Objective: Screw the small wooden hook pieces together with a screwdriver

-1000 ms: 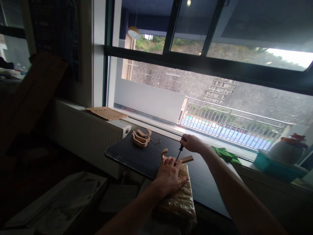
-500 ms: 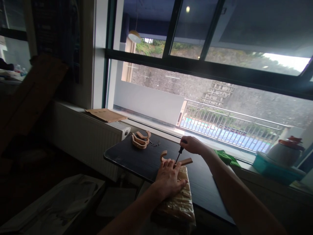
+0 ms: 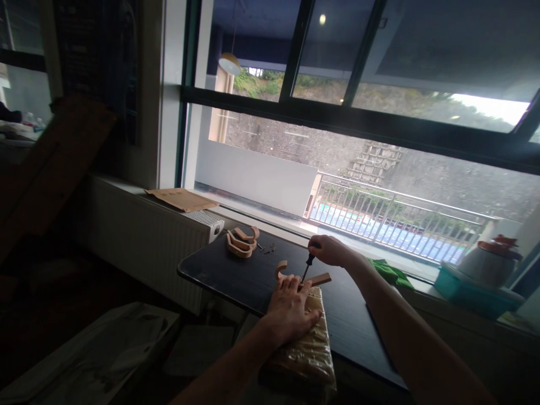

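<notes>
My right hand [image 3: 327,250] is closed round the handle of a screwdriver [image 3: 310,260]. Its shaft slants down to a curved wooden hook [image 3: 318,279], where my left fingertips partly hide the tip. With fingers spread, my left hand [image 3: 291,306] presses flat on the hook and on a block wrapped in shiny tape or film [image 3: 306,360]. The hook's curled end [image 3: 280,268] shows left of the fingers; its straight end sticks out to the right. More bent wooden hooks [image 3: 241,246] lie farther back on the dark table [image 3: 236,281], beside several small screws [image 3: 267,248].
A radiator [image 3: 156,242] stands left of the table, with a brown paper envelope [image 3: 182,198] on top. Along the sill at right are a green cloth [image 3: 391,273] and a teal bin [image 3: 475,289]. An open white box [image 3: 97,349] is at lower left.
The view has shifted very slightly. My right hand stays on the upright screwdriver with little visible change, and my left hand remains pressed in the same place.
</notes>
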A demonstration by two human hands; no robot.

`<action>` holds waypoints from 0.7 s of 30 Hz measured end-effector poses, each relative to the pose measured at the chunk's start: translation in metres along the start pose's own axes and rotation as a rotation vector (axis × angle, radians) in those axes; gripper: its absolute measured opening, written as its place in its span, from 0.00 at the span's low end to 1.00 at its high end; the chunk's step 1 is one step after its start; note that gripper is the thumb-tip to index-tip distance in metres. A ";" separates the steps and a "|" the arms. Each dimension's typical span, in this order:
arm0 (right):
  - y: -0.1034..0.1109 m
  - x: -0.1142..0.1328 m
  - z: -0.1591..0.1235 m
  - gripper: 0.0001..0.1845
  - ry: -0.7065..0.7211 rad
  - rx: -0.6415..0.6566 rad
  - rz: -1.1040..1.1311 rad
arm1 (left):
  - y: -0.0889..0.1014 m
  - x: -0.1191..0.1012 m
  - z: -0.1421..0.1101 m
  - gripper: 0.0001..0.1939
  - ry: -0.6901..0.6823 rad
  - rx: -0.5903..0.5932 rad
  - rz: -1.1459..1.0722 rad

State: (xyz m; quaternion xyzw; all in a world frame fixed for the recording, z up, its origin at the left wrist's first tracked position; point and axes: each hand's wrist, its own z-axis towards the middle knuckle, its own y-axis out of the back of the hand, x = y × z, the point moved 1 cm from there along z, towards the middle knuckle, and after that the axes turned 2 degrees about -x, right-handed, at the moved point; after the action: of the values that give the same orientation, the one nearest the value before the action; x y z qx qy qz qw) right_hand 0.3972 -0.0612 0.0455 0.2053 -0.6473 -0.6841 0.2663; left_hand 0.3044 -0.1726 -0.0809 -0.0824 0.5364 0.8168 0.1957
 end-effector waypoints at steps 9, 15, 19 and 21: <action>-0.006 -0.001 -0.001 0.15 -0.034 -0.029 -0.020 | 0.000 0.000 0.000 0.35 -0.003 0.006 -0.006; 0.006 0.002 -0.005 0.13 0.037 -0.009 -0.018 | -0.001 0.001 -0.001 0.34 -0.010 0.001 -0.009; 0.001 -0.001 -0.004 0.13 0.034 -0.009 0.014 | -0.001 0.001 0.000 0.34 -0.006 0.007 -0.008; -0.002 -0.003 -0.003 0.14 0.020 -0.013 0.024 | -0.001 0.001 0.000 0.35 -0.006 0.006 -0.008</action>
State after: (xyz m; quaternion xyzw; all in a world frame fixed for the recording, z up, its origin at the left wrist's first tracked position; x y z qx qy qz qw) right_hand 0.4015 -0.0620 0.0429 0.2026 -0.6425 -0.6830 0.2823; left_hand 0.3040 -0.1722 -0.0815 -0.0815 0.5380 0.8147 0.2007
